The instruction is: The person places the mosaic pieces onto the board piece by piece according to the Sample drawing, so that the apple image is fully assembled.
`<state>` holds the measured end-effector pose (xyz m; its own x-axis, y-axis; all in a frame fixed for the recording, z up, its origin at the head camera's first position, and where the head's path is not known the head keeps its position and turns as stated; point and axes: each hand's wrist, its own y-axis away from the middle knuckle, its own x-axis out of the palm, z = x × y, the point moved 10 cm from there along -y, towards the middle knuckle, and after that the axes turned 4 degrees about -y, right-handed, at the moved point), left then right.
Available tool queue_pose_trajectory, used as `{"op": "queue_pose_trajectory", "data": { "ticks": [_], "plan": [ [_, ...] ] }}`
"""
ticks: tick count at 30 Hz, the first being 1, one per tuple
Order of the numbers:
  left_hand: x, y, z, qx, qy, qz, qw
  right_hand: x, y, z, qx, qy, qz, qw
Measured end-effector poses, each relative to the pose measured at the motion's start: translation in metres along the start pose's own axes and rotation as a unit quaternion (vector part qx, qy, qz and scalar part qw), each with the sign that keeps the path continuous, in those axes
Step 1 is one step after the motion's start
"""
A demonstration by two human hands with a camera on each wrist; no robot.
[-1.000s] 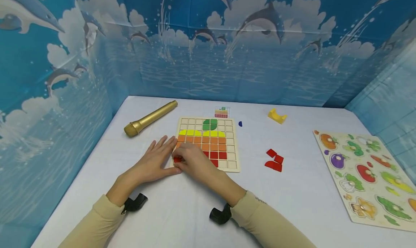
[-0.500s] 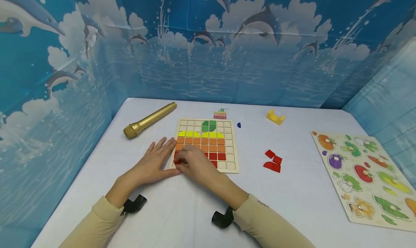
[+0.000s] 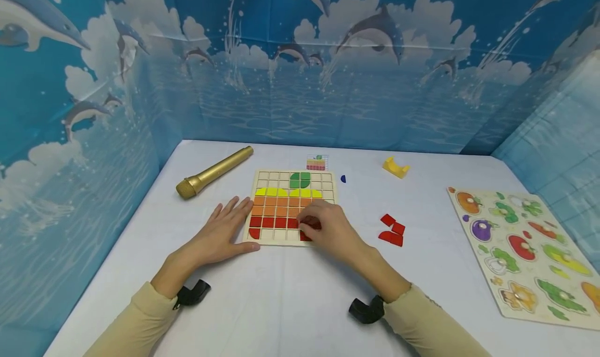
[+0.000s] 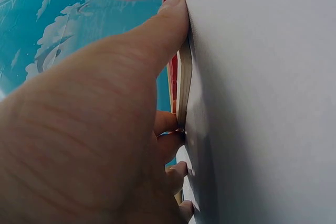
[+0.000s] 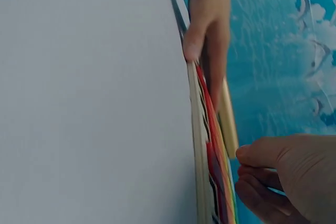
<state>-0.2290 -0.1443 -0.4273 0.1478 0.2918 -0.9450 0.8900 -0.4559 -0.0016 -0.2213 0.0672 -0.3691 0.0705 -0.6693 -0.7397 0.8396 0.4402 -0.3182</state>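
Observation:
A wooden grid board (image 3: 281, 244) lies mid-table. Its rows hold green leaf pieces (image 3: 300, 180), yellow pieces (image 3: 272, 192), orange squares (image 3: 269, 210) and red tiles (image 3: 268, 222). A rounded red piece (image 3: 254, 233) sits in the bottom left corner. My left hand (image 3: 222, 229) rests with spread fingers along the board's left side; in the left wrist view its thumb (image 4: 173, 17) touches the board edge. My right hand (image 3: 335, 229) hovers with bent fingers over the red tiles at lower right. In the right wrist view no piece shows clearly between its fingertips (image 5: 244, 155).
Several loose red pieces (image 3: 397, 228) lie right of the board. Behind it are a small picture card (image 3: 317, 163) and a dark blue piece (image 3: 343, 179). Around stand a gold microphone (image 3: 215, 172), a yellow curved block (image 3: 396, 167) and a vegetable puzzle board (image 3: 508, 250).
My right hand has moved from the board's lower left corner to its lower right, uncovering the rounded red piece and red tiles there. My left hand stays by the board's left side.

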Motion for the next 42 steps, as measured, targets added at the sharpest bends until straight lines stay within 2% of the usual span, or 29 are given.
{"op": "queue_pose_trajectory", "data": {
  "ticks": [7, 13, 18, 24, 28, 35, 42],
  "plan": [
    [-0.001, 0.004, 0.003, -0.001, -0.001, -0.007, 1.0, -0.049, 0.019, -0.045, 0.057, 0.036, -0.042, 0.997],
    [-0.003, 0.006, 0.006, 0.0, -0.005, -0.009, 0.9999, -0.085, 0.042, -0.084, 0.115, 0.078, -0.064, 0.988],
    [-0.002, 0.007, 0.007, -0.001, -0.001, -0.01, 1.0, -0.104, 0.058, -0.109, 0.18, 0.094, -0.052, 0.978],
    [0.001, 0.007, 0.006, -0.002, 0.0, -0.005, 1.0, -0.111, 0.071, -0.127, 0.24, 0.081, -0.019, 0.967],
    [0.001, 0.005, 0.002, 0.005, 0.005, -0.008, 0.9999, -0.112, 0.074, -0.131, 0.24, 0.076, -0.013, 0.968],
    [0.001, 0.003, -0.001, 0.006, -0.002, -0.008, 0.9999, -0.116, 0.073, -0.131, 0.202, 0.075, -0.037, 0.976],
    [-0.001, 0.002, -0.002, 0.007, 0.0, -0.007, 1.0, -0.1, 0.054, -0.109, 0.152, 0.073, -0.04, 0.985]
  ]
}}
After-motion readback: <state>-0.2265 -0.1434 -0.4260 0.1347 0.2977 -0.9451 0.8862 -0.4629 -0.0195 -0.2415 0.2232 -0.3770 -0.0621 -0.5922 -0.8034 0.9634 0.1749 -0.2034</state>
